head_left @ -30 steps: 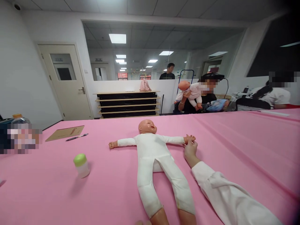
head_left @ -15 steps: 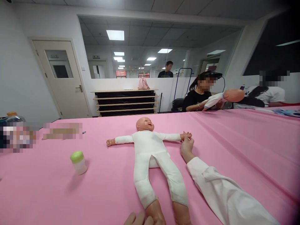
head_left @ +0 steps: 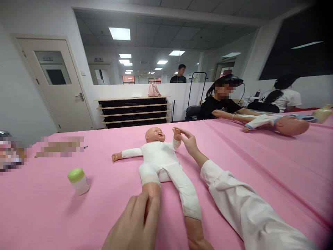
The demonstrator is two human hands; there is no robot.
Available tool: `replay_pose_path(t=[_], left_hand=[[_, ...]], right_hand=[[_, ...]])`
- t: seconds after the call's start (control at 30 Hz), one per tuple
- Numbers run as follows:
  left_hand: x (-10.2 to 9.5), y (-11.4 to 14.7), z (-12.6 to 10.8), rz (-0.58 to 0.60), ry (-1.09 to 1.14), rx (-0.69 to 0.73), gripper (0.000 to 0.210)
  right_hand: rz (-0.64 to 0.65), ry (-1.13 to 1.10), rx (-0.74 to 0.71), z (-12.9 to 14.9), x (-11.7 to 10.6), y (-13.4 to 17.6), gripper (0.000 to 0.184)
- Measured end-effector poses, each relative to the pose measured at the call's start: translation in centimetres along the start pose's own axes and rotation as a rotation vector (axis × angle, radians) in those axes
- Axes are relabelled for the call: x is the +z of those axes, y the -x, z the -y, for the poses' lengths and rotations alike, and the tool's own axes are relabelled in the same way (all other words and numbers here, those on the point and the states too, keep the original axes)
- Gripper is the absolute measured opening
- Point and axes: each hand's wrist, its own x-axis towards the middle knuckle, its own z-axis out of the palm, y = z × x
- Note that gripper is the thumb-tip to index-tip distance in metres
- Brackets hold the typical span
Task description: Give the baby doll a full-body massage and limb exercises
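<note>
A baby doll (head_left: 158,152) with a white cloth body lies on its back on the pink-covered table (head_left: 109,215), its head at the far end. My left hand (head_left: 136,217) is closed around the doll's lower leg on the left side, and that leg is bent up toward the body. With thumb and fingers, my right hand (head_left: 189,141) grips the doll's hand on the right side, holding that arm raised and bent beside the head. The doll's other arm lies stretched out to the left; its other leg is extended toward me.
Left of the doll stands a small white jar with a green lid (head_left: 78,181). Across the table at right, a person (head_left: 221,100) handles another doll (head_left: 291,125). A yellowish bottle (head_left: 322,114) is at the far right edge. Blurred-out items lie at left.
My left hand has pushed the doll's leg up and bent it. My right hand has raised the doll's arm from lying outstretched. Across the table, the other doll has been lowered onto the cloth.
</note>
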Motion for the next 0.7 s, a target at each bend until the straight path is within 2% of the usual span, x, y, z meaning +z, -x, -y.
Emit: replay_pose_path(t=[0.03,0.1,0.17,0.27,0.37,0.47,0.53,0.57,0.63,0.7], left_hand=[[-0.3,-1.3,0.0,-0.023,0.027,0.067,0.039],[-0.2,-3.9,-0.5,-0.046,0.052,0.078,0.037],[0.8,-6.1,-1.4,-0.039,0.063,0.058,0.032],[3.8,-8.4,-2.6,0.036,0.11,0.158,0.024],[7.8,-9.3,-2.8,0.042,0.092,0.246,0.02],[11.2,-9.3,-2.5,0.011,0.051,0.328,0.019],[12.1,-9.2,-2.3,-0.01,0.047,0.343,0.019],[11.9,-9.1,-2.2,-0.02,0.051,0.333,0.019],[10.3,-8.9,-2.2,-0.038,0.068,0.288,0.02],[7.4,-8.5,-2.2,-0.055,0.089,0.23,0.021]], right_hand=[[0.057,0.002,0.022,0.3,0.6,-0.2,0.032],[0.163,-0.004,0.087,0.5,2.0,-0.5,0.032],[0.307,-0.013,0.123,0.1,3.4,-0.5,0.036],[0.546,0.057,0.044,-1.4,5.1,-0.5,0.032],[0.666,0.198,-0.043,-2.9,5.9,-0.8,0.03],[0.695,0.243,-0.077,-3.5,6.0,-1.0,0.035],[0.697,0.21,-0.08,-3.2,5.9,-0.8,0.036],[0.687,0.181,-0.068,-2.9,5.9,-0.7,0.035],[0.631,0.11,-0.023,-2.3,5.6,-0.3,0.036],[0.451,0.044,0.008,-2.2,5.0,-0.2,0.038]])
